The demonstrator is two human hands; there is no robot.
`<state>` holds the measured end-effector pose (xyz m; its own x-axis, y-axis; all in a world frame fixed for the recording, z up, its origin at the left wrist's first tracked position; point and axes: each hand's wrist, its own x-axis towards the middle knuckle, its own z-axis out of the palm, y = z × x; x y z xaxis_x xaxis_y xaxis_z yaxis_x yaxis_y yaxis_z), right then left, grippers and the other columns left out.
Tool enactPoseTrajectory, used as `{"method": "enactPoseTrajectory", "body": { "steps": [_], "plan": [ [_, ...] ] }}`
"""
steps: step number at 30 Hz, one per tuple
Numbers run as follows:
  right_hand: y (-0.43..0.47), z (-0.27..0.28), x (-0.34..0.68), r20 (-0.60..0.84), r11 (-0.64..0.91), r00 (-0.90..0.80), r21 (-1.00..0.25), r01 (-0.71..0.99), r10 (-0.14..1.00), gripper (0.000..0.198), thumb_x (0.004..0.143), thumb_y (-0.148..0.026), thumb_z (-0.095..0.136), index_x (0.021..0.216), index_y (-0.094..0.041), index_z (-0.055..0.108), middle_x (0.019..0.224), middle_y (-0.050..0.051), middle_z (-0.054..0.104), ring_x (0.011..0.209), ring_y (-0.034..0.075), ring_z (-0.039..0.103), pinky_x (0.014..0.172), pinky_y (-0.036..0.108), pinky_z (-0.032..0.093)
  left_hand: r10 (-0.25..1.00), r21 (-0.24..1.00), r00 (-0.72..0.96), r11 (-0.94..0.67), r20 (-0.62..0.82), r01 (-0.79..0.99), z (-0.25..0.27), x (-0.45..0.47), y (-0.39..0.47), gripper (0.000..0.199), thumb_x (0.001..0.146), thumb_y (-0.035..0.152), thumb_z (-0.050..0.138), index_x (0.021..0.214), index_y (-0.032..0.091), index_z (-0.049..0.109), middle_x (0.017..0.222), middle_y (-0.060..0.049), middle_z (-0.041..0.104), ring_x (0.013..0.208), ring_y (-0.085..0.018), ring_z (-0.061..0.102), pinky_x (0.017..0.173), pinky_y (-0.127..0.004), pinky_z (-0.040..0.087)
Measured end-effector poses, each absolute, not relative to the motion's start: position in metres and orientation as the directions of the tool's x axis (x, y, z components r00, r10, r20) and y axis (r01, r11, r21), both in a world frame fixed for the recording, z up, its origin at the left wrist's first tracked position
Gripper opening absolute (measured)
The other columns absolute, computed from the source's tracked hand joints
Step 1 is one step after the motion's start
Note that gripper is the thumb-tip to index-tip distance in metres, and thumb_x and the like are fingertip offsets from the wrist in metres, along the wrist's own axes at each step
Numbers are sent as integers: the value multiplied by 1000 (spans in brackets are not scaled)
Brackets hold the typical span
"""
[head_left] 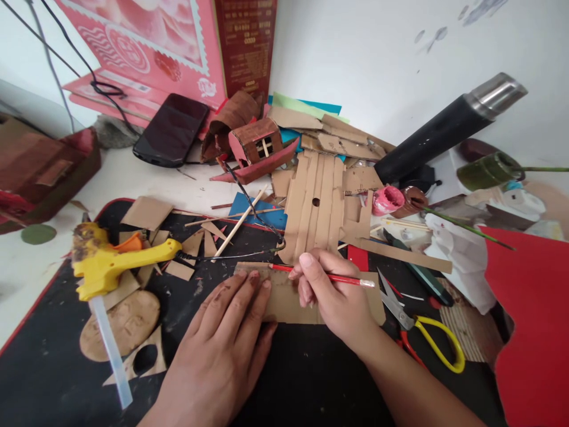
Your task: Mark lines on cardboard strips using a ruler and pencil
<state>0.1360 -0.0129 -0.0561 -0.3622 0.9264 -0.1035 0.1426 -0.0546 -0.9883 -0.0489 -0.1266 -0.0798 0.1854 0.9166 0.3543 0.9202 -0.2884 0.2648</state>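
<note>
The right hand [333, 296] grips a red pencil [344, 279]; the left hand [226, 335], laid flat, presses the cardboard [288, 305] beneath both, which could skew if that pressure slackened.

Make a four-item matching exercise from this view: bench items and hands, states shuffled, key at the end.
Items
1. Pencil
2. Glue gun
3. Scissors
4. Left hand

States
A. One yellow handle loop, one red
B. Fingers laid on the cardboard sheet
C. Red, held in the right hand
D. Yellow body, pale translucent stick jutting out

Pairs: 1-C, 2-D, 3-A, 4-B
</note>
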Motion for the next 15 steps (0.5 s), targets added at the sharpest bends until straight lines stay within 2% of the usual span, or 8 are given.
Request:
{"method": "enactPoseTrajectory", "body": {
  "steps": [15],
  "plan": [
    [-13,-58,137,-106,-56,-369,-988,142,924,49,117,-57,61,84,-24,73,56,-4,62,49,13,60,50,28,45,920,269,178,-281,349,921,-80,-48,-127,46,114,28,54,157,12,59,156,-15,69,147,-35,62,123,-50,49]
  ]
}}
